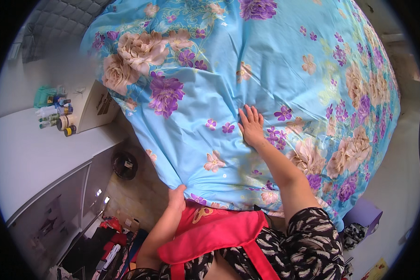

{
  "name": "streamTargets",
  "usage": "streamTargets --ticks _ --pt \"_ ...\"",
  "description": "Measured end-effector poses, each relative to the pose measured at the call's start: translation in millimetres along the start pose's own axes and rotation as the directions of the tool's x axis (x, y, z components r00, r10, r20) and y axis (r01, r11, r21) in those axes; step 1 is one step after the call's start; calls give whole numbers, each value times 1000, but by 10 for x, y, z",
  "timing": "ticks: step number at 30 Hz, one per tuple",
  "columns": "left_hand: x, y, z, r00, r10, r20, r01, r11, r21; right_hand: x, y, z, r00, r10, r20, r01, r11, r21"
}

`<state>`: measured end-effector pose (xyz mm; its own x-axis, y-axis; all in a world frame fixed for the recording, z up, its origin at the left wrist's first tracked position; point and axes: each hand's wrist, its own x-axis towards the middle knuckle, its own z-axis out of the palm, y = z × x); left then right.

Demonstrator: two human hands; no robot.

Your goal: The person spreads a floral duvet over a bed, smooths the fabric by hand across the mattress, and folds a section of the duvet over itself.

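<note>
A light blue floral bed cover or sheet (196, 147) with purple and beige flowers spreads over a large bed before me. My left hand (177, 196) grips its near left edge, and creases fan out from the bunched cloth there. Fingers extended, my right hand (252, 126) lies palm down on the cloth near the middle, where folds run away from it. Nothing shows in the right hand. A red apron (217, 238) on my body meets the near edge of the cover.
On the left stands a white cabinet (31, 147) with bottles and jars (61, 115) on top. A dark round bin (124, 165) is on the floor beside it. Piled clothes (105, 245) lie at lower left. A purple box (365, 215) stands at lower right.
</note>
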<state>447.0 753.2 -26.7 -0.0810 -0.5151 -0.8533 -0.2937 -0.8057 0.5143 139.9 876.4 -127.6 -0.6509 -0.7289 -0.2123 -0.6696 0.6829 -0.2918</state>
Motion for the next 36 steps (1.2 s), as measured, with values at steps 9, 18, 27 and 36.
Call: streamTargets --ticks 9,18,27,36 --pt "82 48 44 987 -62 148 73 995 -71 -282 -279 204 965 -163 207 171 985 -23" --pt "-67 229 -126 883 -44 467 199 937 -288 -284 -121 18 982 -181 46 168 963 210" --pt "181 504 -160 885 112 451 76 923 -378 -1666 -1652 -622 901 -402 165 251 792 557" --pt "613 941 426 881 8 473 233 863 -449 -1682 -1290 -1282 759 -461 460 54 748 661"
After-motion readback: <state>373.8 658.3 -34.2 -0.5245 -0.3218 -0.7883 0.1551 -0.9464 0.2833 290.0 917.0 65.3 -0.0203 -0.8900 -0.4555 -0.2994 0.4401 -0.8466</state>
